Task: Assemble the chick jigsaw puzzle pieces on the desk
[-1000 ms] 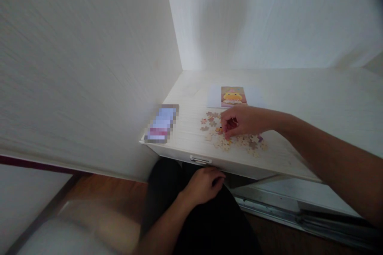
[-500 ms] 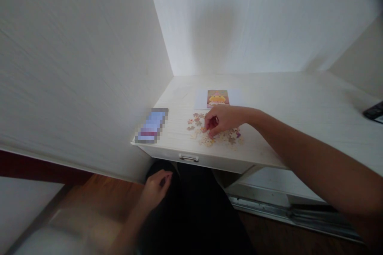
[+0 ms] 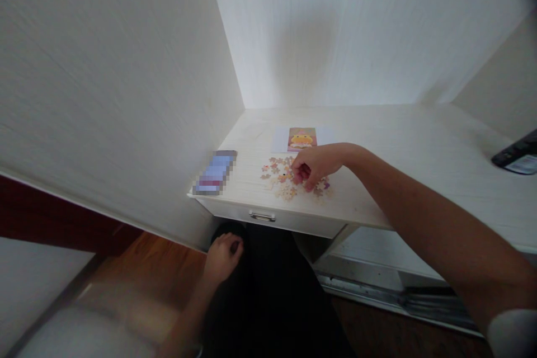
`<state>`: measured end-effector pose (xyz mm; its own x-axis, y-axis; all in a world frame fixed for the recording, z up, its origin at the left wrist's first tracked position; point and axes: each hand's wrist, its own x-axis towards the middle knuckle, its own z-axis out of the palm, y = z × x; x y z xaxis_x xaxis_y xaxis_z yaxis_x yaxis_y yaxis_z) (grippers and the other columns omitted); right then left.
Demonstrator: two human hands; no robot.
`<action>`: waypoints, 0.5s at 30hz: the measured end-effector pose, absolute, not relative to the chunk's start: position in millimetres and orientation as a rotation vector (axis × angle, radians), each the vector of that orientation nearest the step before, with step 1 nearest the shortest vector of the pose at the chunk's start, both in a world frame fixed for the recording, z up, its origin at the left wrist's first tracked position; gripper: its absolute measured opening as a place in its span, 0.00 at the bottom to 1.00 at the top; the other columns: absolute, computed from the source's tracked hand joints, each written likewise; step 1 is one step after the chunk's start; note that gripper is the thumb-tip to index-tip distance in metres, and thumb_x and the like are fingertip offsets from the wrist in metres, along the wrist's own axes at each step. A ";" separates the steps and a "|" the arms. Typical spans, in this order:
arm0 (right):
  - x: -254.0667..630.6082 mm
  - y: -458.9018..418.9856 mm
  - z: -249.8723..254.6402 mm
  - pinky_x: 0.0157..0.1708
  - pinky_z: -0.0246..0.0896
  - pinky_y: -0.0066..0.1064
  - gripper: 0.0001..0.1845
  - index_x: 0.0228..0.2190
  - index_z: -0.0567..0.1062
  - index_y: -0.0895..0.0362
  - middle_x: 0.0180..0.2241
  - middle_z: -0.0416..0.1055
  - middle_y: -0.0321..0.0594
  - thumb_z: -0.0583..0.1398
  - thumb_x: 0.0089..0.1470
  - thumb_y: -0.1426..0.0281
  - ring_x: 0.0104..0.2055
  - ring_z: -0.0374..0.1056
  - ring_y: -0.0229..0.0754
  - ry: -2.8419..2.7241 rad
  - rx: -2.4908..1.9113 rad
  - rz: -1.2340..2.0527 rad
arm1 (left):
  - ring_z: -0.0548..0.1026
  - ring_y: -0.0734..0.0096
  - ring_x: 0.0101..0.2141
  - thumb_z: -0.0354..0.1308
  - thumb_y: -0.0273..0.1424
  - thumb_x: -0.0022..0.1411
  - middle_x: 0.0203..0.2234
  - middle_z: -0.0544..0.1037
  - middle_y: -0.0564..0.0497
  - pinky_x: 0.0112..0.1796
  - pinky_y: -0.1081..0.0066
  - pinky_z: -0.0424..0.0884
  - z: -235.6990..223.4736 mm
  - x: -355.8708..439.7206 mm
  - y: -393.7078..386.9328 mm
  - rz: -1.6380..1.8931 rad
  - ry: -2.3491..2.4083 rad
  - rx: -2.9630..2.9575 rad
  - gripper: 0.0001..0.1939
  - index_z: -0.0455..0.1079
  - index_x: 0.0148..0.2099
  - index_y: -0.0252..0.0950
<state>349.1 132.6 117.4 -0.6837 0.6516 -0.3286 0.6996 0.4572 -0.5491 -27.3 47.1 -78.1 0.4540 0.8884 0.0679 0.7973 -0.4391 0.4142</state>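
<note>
Above a spread of small jigsaw puzzle pieces on the white desktop, my right hand reaches down with its fingers curled. Its fingertips are among the pieces; whether one is between them is hidden. A piece with a yellow print lies just left of these fingers. Behind the hand is a picture card of a yellow figure, on a pale sheet. Below the desk edge, my left hand rests on my dark-clothed knee, loosely closed, with nothing visible in it.
A phone, its screen blurred out, lies at the desk's left front corner beside the side wall. A drawer handle sits on the desk front. A black object with a pale label stands at the far right. Below are open compartments.
My right hand has shifted slightly right over the pieces, uncovering more of them on its left. My left hand stays on the knee. The view has moved slightly.
</note>
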 end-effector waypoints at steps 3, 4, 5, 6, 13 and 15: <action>350.2 132.8 119.2 0.28 0.59 0.28 0.15 0.31 0.78 0.59 0.27 0.74 0.37 0.66 0.45 0.61 0.29 0.67 0.37 2.642 1.219 -1.074 | 0.69 0.61 0.35 0.49 0.33 0.66 0.29 0.71 0.49 0.40 0.62 0.63 -71.8 -31.8 41.7 0.434 1.456 2.372 0.11 0.71 0.37 0.37; 350.2 132.5 120.5 0.28 0.59 0.28 0.14 0.31 0.78 0.59 0.28 0.75 0.38 0.66 0.46 0.61 0.29 0.67 0.36 2.654 1.218 -1.073 | 0.69 0.61 0.34 0.49 0.34 0.66 0.29 0.71 0.49 0.40 0.62 0.63 -69.1 -33.5 39.5 0.450 1.459 2.365 0.11 0.71 0.38 0.37; 349.8 132.0 122.0 0.28 0.59 0.28 0.13 0.31 0.78 0.59 0.28 0.75 0.38 0.65 0.47 0.61 0.29 0.67 0.36 2.672 1.218 -1.068 | 0.69 0.62 0.34 0.49 0.35 0.67 0.29 0.71 0.50 0.40 0.62 0.63 -66.2 -35.0 37.3 0.467 1.460 2.358 0.11 0.71 0.38 0.37; 348.9 131.3 123.3 0.28 0.59 0.28 0.13 0.30 0.78 0.59 0.28 0.75 0.38 0.65 0.47 0.61 0.28 0.67 0.36 2.692 1.220 -1.061 | 0.69 0.62 0.34 0.49 0.35 0.67 0.29 0.71 0.50 0.40 0.63 0.63 -63.2 -36.7 35.1 0.488 1.461 2.349 0.11 0.71 0.38 0.37; 333.6 124.7 121.5 0.27 0.57 0.28 0.10 0.27 0.77 0.59 0.24 0.72 0.36 0.65 0.46 0.64 0.26 0.66 0.36 2.856 1.279 -1.000 | 0.69 0.65 0.31 0.49 0.41 0.68 0.27 0.69 0.51 0.35 0.65 0.62 -48.8 -50.2 24.9 0.650 1.521 2.278 0.16 0.71 0.37 0.36; 331.5 123.3 120.5 0.26 0.56 0.28 0.09 0.25 0.76 0.59 0.23 0.72 0.36 0.66 0.45 0.66 0.26 0.65 0.35 2.876 1.266 -0.970 | 0.68 0.65 0.30 0.49 0.41 0.68 0.27 0.70 0.51 0.34 0.66 0.62 -50.0 -52.6 24.5 0.679 1.530 2.263 0.16 0.71 0.37 0.36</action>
